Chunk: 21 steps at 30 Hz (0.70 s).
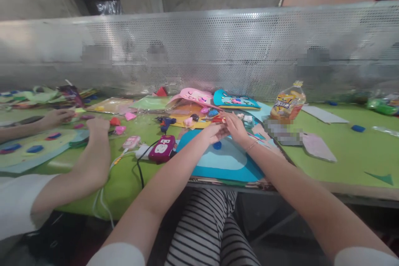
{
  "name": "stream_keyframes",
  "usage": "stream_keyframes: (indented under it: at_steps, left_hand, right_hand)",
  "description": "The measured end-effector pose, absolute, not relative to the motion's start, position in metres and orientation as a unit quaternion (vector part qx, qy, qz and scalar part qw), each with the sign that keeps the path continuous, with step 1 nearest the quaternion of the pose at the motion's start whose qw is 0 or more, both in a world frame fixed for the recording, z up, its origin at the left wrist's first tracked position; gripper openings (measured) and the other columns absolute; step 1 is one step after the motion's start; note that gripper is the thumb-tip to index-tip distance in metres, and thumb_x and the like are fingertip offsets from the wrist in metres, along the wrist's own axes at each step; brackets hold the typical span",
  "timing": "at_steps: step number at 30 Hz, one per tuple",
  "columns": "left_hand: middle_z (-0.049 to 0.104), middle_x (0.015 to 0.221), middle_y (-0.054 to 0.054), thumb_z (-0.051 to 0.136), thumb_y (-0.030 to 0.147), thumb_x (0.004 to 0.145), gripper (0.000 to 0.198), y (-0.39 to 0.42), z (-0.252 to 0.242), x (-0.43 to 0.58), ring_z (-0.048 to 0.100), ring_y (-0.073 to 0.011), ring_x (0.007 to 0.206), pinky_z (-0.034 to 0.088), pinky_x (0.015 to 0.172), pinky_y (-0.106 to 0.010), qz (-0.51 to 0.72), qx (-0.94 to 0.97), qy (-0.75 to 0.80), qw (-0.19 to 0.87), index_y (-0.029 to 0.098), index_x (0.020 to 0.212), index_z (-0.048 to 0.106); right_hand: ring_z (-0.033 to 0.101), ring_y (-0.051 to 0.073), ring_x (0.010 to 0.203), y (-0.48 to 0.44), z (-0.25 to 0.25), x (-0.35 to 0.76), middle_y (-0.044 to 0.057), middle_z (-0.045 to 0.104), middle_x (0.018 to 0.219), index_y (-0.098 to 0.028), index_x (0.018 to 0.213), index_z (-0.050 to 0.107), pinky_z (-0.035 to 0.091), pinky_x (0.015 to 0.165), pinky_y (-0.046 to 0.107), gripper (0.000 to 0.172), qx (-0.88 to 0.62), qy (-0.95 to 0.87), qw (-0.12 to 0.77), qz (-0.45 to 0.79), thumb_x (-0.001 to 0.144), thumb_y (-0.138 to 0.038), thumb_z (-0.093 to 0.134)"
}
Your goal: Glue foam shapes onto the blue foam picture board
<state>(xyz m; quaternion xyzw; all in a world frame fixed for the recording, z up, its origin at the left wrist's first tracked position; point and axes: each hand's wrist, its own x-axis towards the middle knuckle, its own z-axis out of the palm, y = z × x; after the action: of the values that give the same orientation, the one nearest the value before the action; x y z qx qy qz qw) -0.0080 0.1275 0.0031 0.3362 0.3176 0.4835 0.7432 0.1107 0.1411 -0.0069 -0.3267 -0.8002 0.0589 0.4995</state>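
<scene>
My left hand and right hand are meeting, fingers loosely bent; I cannot tell whether they are gripping anything. Just below them, a blue lump is sitting on a blue sheet, which is lying at the desk's front edge. To its left, a purple device is resting. Beyond my fingers, a pink decorated piece and a blue decorated piece are lying toward the back edge. Toward the left edge, a co-worker's hand is hovering low.
</scene>
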Motion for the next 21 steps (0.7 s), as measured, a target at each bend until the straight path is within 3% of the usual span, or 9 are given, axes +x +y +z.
stream_keyframes:
  at_steps: [5,16,21]
  left_hand:
    - [0.064,0.064,-0.004,0.055,-0.006,0.073,0.018,0.123,0.004,-0.007,0.063,-0.0111,0.062,0.05,0.081,-0.029,0.485,0.35,0.309,0.74,0.012,0.073,0.059]
    - [0.063,0.06,-0.003,0.063,0.0,0.069,0.014,0.131,-0.005,-0.007,0.064,-0.0134,0.066,0.051,0.08,-0.031,0.481,0.353,0.317,0.737,0.013,0.068,0.058]
    - [0.064,0.066,-0.004,0.057,-0.008,0.066,0.02,0.128,0.001,-0.01,0.063,-0.0113,0.066,0.051,0.079,-0.028,0.483,0.324,0.324,0.746,0.012,0.064,0.055]
  right_hand:
    - [0.056,0.023,0.107,0.14,-0.006,0.111,0.008,0.066,0.11,-0.021,0.101,0.066,0.038,0.098,0.043,0.048,-0.323,-0.804,0.494,0.071,0.094,-0.042,0.023]
    - [0.055,0.024,0.099,0.145,-0.011,0.112,0.011,0.063,0.1,-0.02,0.095,0.063,0.042,0.091,0.042,0.045,-0.329,-0.79,0.509,0.096,0.092,-0.043,0.024]
    - [0.054,0.022,0.095,0.175,-0.013,0.125,0.008,0.06,0.099,-0.021,0.094,0.059,0.041,0.091,0.042,0.026,-0.406,-0.681,0.588,0.16,0.083,-0.039,0.044]
